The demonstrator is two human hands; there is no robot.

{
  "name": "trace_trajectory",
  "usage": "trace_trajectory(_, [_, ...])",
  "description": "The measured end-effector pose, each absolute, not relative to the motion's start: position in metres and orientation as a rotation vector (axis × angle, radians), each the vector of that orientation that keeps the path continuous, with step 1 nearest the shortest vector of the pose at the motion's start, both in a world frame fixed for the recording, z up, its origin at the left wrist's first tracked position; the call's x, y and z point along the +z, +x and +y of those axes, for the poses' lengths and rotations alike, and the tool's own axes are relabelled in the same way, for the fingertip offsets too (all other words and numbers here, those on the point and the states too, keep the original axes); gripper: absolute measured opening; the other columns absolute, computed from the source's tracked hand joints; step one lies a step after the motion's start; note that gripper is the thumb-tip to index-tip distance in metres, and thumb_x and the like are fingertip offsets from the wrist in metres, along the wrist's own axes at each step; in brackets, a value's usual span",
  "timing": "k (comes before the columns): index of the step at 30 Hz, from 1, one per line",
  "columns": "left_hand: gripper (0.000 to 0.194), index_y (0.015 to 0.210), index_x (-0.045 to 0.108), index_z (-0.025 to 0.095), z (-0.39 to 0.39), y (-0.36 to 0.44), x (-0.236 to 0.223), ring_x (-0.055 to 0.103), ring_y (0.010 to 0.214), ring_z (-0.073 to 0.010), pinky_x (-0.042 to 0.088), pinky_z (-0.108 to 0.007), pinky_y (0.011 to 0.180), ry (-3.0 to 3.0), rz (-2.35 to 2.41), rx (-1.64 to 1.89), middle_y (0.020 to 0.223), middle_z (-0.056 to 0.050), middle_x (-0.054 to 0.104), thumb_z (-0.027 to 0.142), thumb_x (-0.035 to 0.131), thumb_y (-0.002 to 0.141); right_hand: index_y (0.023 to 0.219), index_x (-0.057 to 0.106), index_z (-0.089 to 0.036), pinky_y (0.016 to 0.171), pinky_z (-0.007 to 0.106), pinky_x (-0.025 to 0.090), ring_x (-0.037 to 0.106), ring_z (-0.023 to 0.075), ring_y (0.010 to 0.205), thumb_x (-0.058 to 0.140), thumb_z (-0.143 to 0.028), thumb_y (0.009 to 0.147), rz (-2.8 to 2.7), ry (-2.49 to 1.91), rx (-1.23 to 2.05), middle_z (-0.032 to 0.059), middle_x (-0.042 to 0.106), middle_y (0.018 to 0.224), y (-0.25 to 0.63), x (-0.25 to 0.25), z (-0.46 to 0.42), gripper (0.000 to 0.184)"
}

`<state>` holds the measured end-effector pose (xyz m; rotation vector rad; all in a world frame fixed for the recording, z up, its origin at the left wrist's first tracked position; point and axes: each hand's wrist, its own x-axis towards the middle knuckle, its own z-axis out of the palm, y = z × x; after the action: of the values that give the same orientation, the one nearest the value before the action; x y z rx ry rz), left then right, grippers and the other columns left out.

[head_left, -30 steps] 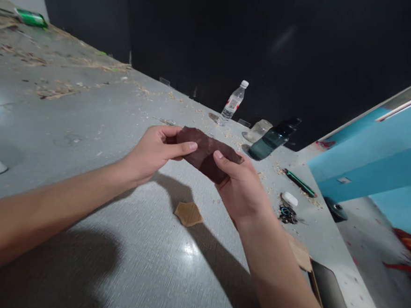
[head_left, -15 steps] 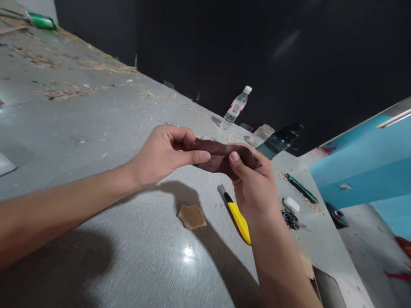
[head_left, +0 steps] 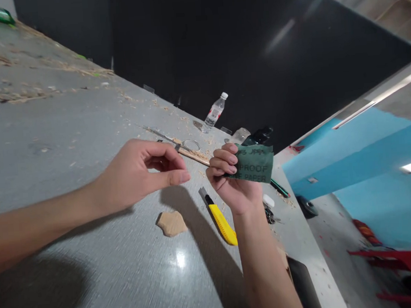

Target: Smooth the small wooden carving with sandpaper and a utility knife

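In my right hand (head_left: 241, 193) is a piece of sandpaper (head_left: 257, 162), its dark green printed back turned toward me. The fingers curl over its left side. My left hand (head_left: 133, 175) hovers to the left, thumb and forefinger brought together with nothing visible between them. Below the hands a small flat piece of wood (head_left: 173, 223) with curved, pointed edges lies on the grey table (head_left: 129, 272). A yellow utility knife (head_left: 222, 223), blade out, rests between that wood and my right forearm.
Behind the hands lie a long wooden-handled tool (head_left: 193, 155) and wood shavings. Farther back stand a water bottle (head_left: 215, 112), a clear container (head_left: 241, 134) and a dark bottle (head_left: 258, 136). A green-black pen-like item (head_left: 280, 188), a white case (head_left: 268, 201) and keys (head_left: 269, 215) lie right.
My left hand has let go of the sandpaper and moved away to the left. My right hand has turned it so the printed green back shows instead of the brown side. The view has shifted right.
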<state>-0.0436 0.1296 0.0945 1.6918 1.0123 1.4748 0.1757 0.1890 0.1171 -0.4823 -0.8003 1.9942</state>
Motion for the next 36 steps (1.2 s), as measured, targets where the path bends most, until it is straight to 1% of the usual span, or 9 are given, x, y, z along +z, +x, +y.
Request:
trace_trajectory(9, [0.009,0.091,0.082,0.023,0.127,-0.039,0.091,0.069,0.073,-0.0131,0.059,-0.023,0.069,1.827,1.052,1.493,0.083,-0.001,0.076,0.031,0.083,0.088,0.083,0.060,-0.024,0.062,0.016,0.049,0.046,0.0030,0.054,0.067,-0.012,0.093,-0.788,-0.357,2.130,-0.0088,0.054,0.081,0.173,0.123,0.179,0.017])
trace_trajectory(14, [0.006,0.094,0.079,0.024,0.127,-0.040,0.084,0.070,0.077,-0.0130,0.055,-0.024,0.073,2.032,1.087,1.413,0.088,0.000,0.077,0.029,0.076,0.093,0.087,0.064,-0.027,0.063,0.017,0.053,0.054,0.0047,0.058,0.067,-0.013,0.093,-0.877,-0.462,2.001,-0.0083,0.062,0.083,0.176,0.117,0.185,0.015])
trace_trajectory(18, [0.017,0.102,0.079,0.023,0.129,-0.039,0.069,0.073,0.094,-0.0187,0.052,-0.031,0.083,2.445,1.213,0.911,0.101,-0.002,0.078,0.030,0.063,0.103,0.099,0.073,-0.025,0.087,0.026,0.064,0.075,0.0121,0.085,0.073,-0.016,0.088,-0.932,-0.742,1.676,-0.0025,0.078,0.095,0.178,0.099,0.207,0.014])
trace_trajectory(21, [0.028,0.117,0.078,0.023,0.133,-0.038,0.055,0.072,0.110,-0.0283,0.051,-0.038,0.089,2.556,1.342,0.454,0.119,-0.007,0.077,0.044,0.068,0.101,0.104,0.077,-0.022,0.110,0.042,0.061,0.079,0.0218,0.111,0.071,-0.020,0.091,-1.065,-0.827,1.208,0.0042,0.083,0.108,0.178,0.088,0.216,0.014])
trace_trajectory(24, [0.064,0.132,0.072,0.020,0.134,-0.043,0.038,0.069,0.119,-0.0338,0.051,-0.041,0.094,2.507,1.326,0.222,0.131,-0.012,0.072,0.066,0.079,0.087,0.118,0.079,-0.023,0.120,0.052,0.055,0.075,0.0276,0.127,0.062,-0.020,0.098,-1.420,-0.877,0.652,0.0076,0.083,0.124,0.182,0.075,0.203,0.027])
trace_trajectory(27, [0.078,0.134,0.070,0.021,0.127,-0.049,0.016,0.069,0.115,-0.0320,0.051,-0.039,0.093,2.497,1.256,0.220,0.126,-0.010,0.071,0.075,0.082,0.079,0.145,0.069,-0.027,0.122,0.052,0.054,0.067,0.0279,0.142,0.051,-0.005,0.095,-1.954,-0.885,0.298,0.0085,0.071,0.150,0.194,0.044,0.170,0.057])
trace_trajectory(29, [0.073,0.132,0.070,0.021,0.120,-0.050,-0.001,0.068,0.111,-0.0298,0.051,-0.039,0.090,2.535,1.263,0.356,0.120,-0.009,0.070,0.073,0.083,0.082,0.155,0.060,-0.025,0.119,0.053,0.057,0.063,0.0294,0.146,0.048,0.004,0.086,-2.277,-0.855,0.270,0.0112,0.063,0.159,0.202,0.017,0.144,0.075])
trace_trajectory(33, [0.044,0.101,0.074,0.018,0.111,-0.046,-0.024,0.066,0.093,-0.0242,0.049,-0.037,0.078,2.630,1.305,0.522,0.101,-0.005,0.068,0.061,0.078,0.093,0.163,0.050,-0.017,0.116,0.052,0.060,0.061,0.0325,0.147,0.046,0.008,0.083,-2.493,-0.836,0.327,0.0196,0.060,0.159,0.212,-0.023,0.106,0.084])
trace_trajectory(36, [0.040,0.096,0.072,0.016,0.109,-0.041,-0.029,0.063,0.086,-0.0237,0.048,-0.037,0.071,2.694,1.304,0.602,0.097,-0.006,0.066,0.055,0.077,0.095,0.169,0.042,-0.018,0.121,0.050,0.056,0.054,0.0308,0.152,0.044,0.012,0.077,-2.511,-0.840,0.427,0.0175,0.054,0.165,0.212,-0.028,0.099,0.097])
